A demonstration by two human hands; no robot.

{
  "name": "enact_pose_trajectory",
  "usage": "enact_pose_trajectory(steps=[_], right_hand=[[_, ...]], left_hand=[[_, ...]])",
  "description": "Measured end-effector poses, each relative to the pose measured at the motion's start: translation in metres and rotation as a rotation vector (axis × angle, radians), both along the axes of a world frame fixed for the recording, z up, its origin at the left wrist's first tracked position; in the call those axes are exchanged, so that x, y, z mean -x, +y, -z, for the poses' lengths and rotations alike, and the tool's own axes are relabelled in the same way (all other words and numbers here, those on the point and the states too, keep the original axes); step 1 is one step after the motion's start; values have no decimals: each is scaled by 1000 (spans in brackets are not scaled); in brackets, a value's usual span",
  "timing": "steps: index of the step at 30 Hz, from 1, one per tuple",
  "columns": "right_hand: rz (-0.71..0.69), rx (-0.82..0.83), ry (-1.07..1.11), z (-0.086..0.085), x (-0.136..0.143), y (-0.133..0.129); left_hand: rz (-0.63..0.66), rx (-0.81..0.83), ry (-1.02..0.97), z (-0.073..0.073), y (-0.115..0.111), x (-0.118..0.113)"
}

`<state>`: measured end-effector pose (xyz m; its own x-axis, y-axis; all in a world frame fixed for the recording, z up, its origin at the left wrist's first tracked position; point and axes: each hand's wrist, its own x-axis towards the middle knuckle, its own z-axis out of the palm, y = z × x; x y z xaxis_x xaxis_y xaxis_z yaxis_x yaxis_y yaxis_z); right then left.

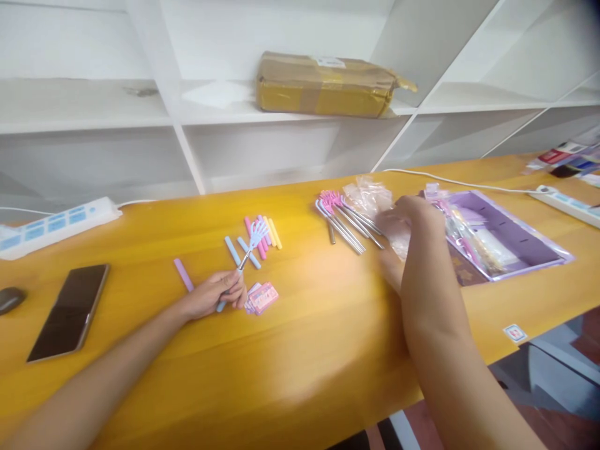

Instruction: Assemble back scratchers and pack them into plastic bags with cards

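My left hand point(219, 292) is closed around a back scratcher point(255, 236) with a light blue hand-shaped head, a metal rod and a blue handle. Under and beside that hand lie small pink printed cards point(264, 297). Pink, blue and yellow handle tubes point(275, 232) are spread just beyond it, with a purple tube point(183, 274) to its left. On the right, my right hand point(409, 215) is over clear plastic bags point(368, 196); its fingers are blurred and partly hidden. Several metal rods with pink and blue scratcher heads point(344, 219) lie just left of it.
A purple box point(529, 240) holds packaged scratchers point(473, 234) at right. Phone point(70, 309), black mouse point(10, 300) and power strip point(60, 222) lie at left. Another power strip point(569, 203) is far right. A cardboard box point(325, 84) rests on the white shelf point(215, 115) behind.
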<state>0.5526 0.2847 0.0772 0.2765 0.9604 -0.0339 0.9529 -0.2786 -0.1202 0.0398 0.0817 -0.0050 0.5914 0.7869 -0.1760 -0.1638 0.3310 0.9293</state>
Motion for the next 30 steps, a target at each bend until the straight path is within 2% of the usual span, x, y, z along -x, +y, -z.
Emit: enact_pose_trajectory(steps=[2, 4, 10, 15, 18, 21, 24, 27, 30], right_hand=[[87, 116, -4, -3, -4, 2], [145, 157, -20, -7, -5, 3], [222, 122, -66, -28, 3, -6], [226, 23, -65, -58, 18, -25], [121, -62, 58, -82, 39, -46], [-52, -197, 312, -103, 69, -70], [-242, -271, 576, -114, 102, -91], [-472, -243, 938, -106, 143, -103], [-636, -154, 1221, -80, 196, -111]], left_hand=[[3, 2, -2, 0, 0, 0], [6, 2, 2, 0, 0, 0], [11, -1, 11, 0, 0, 0], [-12, 12, -1, 2, 0, 0], [-26, 17, -14, 1, -1, 0], [-56, 44, -20, -1, -2, -1], [-69, 50, -51, -3, -3, -1], [-29, 20, -72, -4, -4, -1], [15, -25, -69, -2, -3, 0]])
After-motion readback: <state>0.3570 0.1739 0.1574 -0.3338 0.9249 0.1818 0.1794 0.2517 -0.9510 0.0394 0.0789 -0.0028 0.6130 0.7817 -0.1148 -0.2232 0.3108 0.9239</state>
